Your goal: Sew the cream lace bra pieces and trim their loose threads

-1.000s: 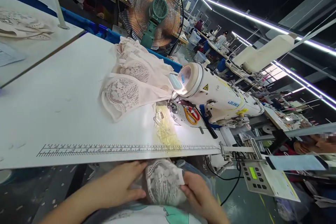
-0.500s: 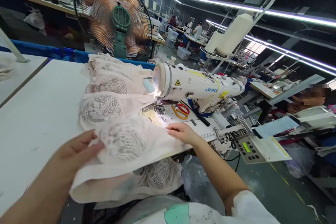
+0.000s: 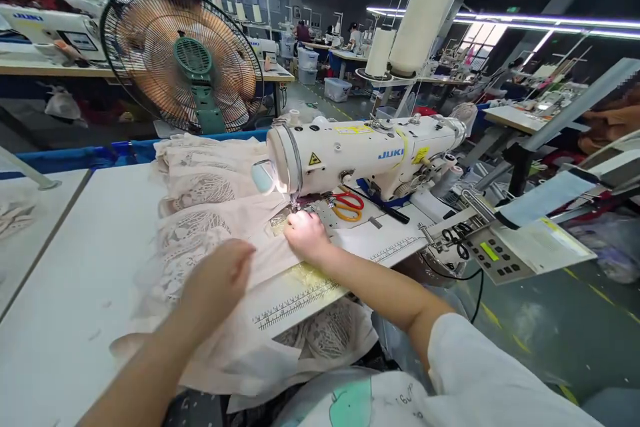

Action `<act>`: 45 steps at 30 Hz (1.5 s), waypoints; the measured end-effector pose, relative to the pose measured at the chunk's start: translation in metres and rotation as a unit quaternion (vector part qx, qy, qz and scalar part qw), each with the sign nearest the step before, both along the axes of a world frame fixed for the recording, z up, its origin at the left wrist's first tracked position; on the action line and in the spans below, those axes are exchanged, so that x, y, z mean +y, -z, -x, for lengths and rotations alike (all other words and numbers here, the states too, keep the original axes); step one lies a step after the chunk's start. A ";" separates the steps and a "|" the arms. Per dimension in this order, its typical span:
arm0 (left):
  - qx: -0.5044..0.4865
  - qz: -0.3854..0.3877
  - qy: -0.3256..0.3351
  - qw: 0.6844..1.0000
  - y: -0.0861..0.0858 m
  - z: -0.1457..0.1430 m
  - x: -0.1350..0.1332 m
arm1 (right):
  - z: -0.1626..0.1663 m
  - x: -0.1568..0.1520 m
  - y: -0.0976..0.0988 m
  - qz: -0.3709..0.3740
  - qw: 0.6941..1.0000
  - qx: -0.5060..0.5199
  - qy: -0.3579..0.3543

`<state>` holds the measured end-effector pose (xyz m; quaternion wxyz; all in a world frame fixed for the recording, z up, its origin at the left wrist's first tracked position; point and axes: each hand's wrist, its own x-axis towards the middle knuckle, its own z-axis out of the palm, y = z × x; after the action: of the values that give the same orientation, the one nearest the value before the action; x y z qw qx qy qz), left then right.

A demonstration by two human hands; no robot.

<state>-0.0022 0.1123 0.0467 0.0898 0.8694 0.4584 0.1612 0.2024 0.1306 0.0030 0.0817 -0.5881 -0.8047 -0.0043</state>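
My right hand (image 3: 306,236) is closed on the edge of a pale pink lace bra (image 3: 270,252), close to the needle of the white sewing machine (image 3: 350,153). My left hand (image 3: 220,283) is over the bra's left part, fingers curled and smeared by motion; whether cloth is pinched in them cannot be made out. More lace bras (image 3: 203,190) lie in a layered row left of the machine head. Below the table's front edge hangs another lace cup (image 3: 330,333). The lit needle area is partly hidden behind my right hand.
Red-and-orange scissors (image 3: 347,207) lie under the machine arm, beside a black rod (image 3: 393,212). A printed ruler (image 3: 295,303) runs along the table's front edge. A control panel (image 3: 493,257) stands at right, thread cones (image 3: 420,23) behind, and a large fan (image 3: 193,57) at back left.
My right hand has moved left and up to beside the needle. The left hand has come right and inward from the bra's outer end. The bra has shifted, baring the ruler. The view has levelled.
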 end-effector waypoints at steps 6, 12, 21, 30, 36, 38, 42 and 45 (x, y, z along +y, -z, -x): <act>0.042 -0.003 0.107 0.993 0.048 -0.067 0.009 | -0.010 -0.022 0.001 0.015 1.000 -0.006 0.008; 0.112 -0.032 0.093 0.989 0.046 -0.069 0.015 | -0.031 -0.060 0.012 -0.009 0.999 0.047 -0.024; 0.189 -0.047 0.018 0.981 0.038 -0.089 0.030 | -0.045 -0.085 0.028 -0.044 0.991 0.129 0.002; 0.226 -0.022 0.030 0.973 0.023 -0.091 0.045 | -0.043 -0.074 0.028 -0.054 0.987 0.150 -0.028; 0.239 -0.008 0.038 0.970 0.021 -0.090 0.051 | -0.043 -0.075 0.030 -0.080 0.986 0.144 -0.036; 0.241 -0.010 0.041 0.969 0.021 -0.090 0.052 | -0.043 -0.075 0.031 -0.091 0.985 0.143 -0.037; 0.242 -0.021 0.039 0.969 0.023 -0.090 0.055 | -0.040 -0.072 0.032 -0.105 0.984 0.137 -0.035; 0.236 -0.042 0.040 0.970 0.025 -0.090 0.062 | -0.036 -0.069 0.032 -0.105 0.985 0.129 -0.035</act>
<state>0.0875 0.1741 0.0222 -0.0517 0.9033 0.4246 -0.0334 0.2387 0.0621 -0.0288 0.2462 -0.5431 -0.8027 -0.0100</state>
